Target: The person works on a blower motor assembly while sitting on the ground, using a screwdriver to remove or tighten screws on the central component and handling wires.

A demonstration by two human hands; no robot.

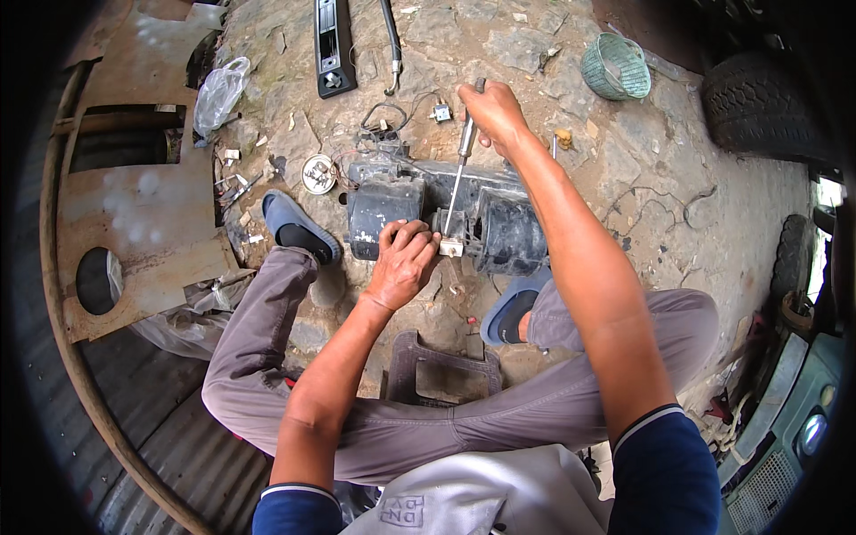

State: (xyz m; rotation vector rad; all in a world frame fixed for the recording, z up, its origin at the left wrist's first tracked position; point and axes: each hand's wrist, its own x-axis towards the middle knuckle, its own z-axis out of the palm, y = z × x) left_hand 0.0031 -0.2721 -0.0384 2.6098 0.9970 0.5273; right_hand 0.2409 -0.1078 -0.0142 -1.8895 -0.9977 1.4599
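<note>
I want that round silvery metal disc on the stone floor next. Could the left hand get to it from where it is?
Probably yes: the left hand grips the black blower housing, and the disc lies uncovered just beyond its left end.

Left hand [403, 259] curled in a closed grip low down; right hand [493, 116] fisted, arm outstretched.

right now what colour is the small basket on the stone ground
Pale green woven basket, seen best in the head view.

Long screwdriver [456, 183] standing nearly upright, tip down on black blower housing [446, 218] lying lengthwise on stone ground
</note>
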